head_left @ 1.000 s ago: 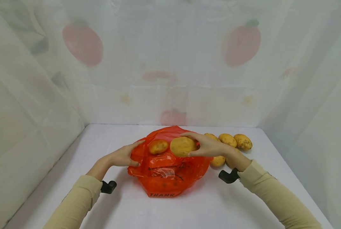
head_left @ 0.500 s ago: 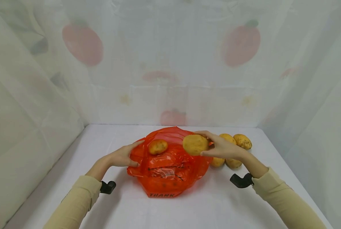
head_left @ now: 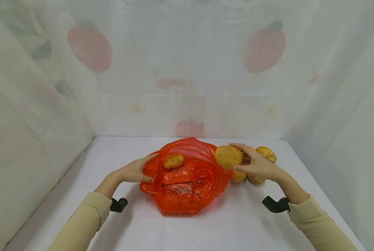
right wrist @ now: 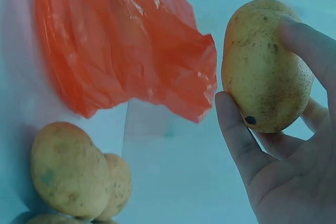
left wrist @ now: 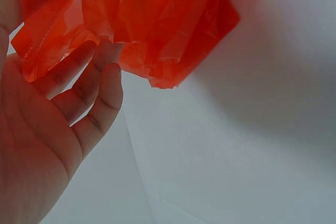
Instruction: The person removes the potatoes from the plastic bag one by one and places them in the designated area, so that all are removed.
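Observation:
A red plastic bag point(head_left: 182, 207) with dark print lies mouth open in the middle of the white table. One potato point(head_left: 173, 160) shows in its mouth. At the bag's left side my left hand point(head_left: 132, 171) holds the rim, with plastic between thumb and fingers; in the left wrist view its curled fingers point(left wrist: 102, 98) are partly behind the red film. My right hand point(head_left: 259, 166) grips a large yellow potato point(head_left: 227, 157) in the air by the bag's right edge. The right wrist view shows this potato point(right wrist: 265, 72) pinched between thumb and fingers, a dark spot near its lower end.
Several more potatoes lie right of the bag, partly hidden by my right hand; one potato point(head_left: 266, 154) sits farthest right and another potato point(head_left: 238, 176) is close to the bag. White sheeting point(head_left: 187, 69) with faded fruit prints stands behind the table point(head_left: 177, 233) and along both sides.
My right hand has moved to the right with its potato, from over the bag's mouth to the bag's right edge. The left hand and the bag stay nearly still.

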Available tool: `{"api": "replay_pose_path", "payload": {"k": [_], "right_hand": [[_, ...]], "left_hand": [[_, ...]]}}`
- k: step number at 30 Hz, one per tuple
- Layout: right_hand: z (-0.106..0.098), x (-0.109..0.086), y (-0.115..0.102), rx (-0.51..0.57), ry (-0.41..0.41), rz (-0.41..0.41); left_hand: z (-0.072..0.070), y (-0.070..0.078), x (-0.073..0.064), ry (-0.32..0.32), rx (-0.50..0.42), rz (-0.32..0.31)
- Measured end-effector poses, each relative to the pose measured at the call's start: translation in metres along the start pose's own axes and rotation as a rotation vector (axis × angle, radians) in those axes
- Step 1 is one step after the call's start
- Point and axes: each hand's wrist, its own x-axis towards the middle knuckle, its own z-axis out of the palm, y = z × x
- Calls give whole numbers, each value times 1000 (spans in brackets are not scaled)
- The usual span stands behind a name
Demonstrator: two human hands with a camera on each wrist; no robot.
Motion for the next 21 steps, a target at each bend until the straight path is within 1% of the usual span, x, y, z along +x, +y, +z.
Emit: {"api": "replay_pose_path", "payload": {"k": [4, 7, 12, 18, 21], "right_hand": [[-6, -9, 5, 11, 22, 50], [-11, -16, 9, 26, 40, 71], [-17, -26, 19, 23, 90, 90], [-21, -35, 32, 57, 122, 100], [-24, -41, 39, 56, 143, 117]], "left_hand": [[0, -1, 0, 2, 3, 3], [0, -1, 0, 3, 3, 5], [0, -1, 0, 2, -1, 1], [1, -3, 1, -5, 0, -2], [1, -4, 1, -6, -1, -3]]}}
